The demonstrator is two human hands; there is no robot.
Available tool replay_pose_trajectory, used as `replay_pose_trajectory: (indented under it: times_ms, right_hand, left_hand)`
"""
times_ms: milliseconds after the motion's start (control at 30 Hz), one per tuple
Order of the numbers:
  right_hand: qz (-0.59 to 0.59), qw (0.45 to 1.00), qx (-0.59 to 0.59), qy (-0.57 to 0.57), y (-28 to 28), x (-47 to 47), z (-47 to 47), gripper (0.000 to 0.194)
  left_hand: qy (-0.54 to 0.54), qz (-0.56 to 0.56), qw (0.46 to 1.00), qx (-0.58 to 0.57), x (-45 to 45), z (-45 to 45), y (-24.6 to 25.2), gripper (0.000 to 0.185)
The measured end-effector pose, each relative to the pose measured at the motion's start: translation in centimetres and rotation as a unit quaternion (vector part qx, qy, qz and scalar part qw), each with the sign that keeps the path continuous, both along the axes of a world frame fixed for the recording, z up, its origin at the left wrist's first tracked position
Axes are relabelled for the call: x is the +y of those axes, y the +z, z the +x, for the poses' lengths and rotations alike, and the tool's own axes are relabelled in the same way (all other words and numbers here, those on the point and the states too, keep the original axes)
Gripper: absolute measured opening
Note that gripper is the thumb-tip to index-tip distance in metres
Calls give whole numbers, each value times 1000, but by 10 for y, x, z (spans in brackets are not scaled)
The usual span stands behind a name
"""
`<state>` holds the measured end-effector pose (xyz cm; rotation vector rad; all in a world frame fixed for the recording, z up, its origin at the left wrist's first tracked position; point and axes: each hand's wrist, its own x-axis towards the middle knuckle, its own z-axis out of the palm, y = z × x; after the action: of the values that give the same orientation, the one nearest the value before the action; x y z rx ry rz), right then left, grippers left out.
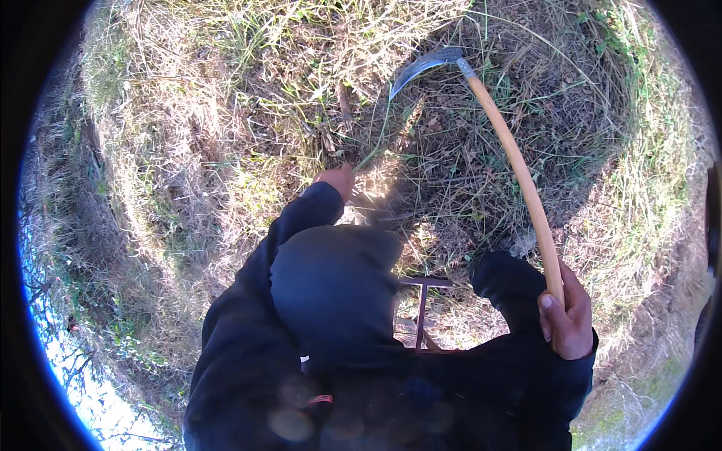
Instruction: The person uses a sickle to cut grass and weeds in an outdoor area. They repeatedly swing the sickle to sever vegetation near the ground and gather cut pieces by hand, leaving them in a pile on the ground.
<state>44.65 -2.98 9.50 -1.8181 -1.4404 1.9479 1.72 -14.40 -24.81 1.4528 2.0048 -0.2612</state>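
My right hand [569, 315] grips the lower end of a long, curved wooden handle [522, 169] of a sickle. At its far end the curved metal blade [426, 63] points to the left, above the grass. My left hand [338, 180] is low near the ground, closed around a few green grass stems [373, 152]. These stems run up from the hand towards the blade's tip; whether they touch it I cannot tell. Part of the left hand's fingers is hidden from view.
Dry and green grass [214, 113] covers the ground, with cut-looking stems in the shade [451, 169]. My dark-clad knee [333, 282] is in front of me. A brown metal frame [421, 310] stands between my legs. Leafy branches [113, 344] lie at lower left.
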Motion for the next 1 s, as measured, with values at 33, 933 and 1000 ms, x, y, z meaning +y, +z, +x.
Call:
replay_pose_trajectory:
  times_ms: [33, 933, 1000]
  right_hand:
    - [-3, 1000, 5, 12, -1, 1, -3, 76]
    - [2, 999, 33, 28, 8, -40, 9, 60]
    - [7, 999, 38, 37, 9, -38, 9, 60]
  left_hand:
    - [111, -19, 992, -49, -9, 4, 1, 37]
    - [514, 411, 740, -142, -240, -90, 64, 31]
    - [459, 357, 799, -150, -149, -105, 106, 32]
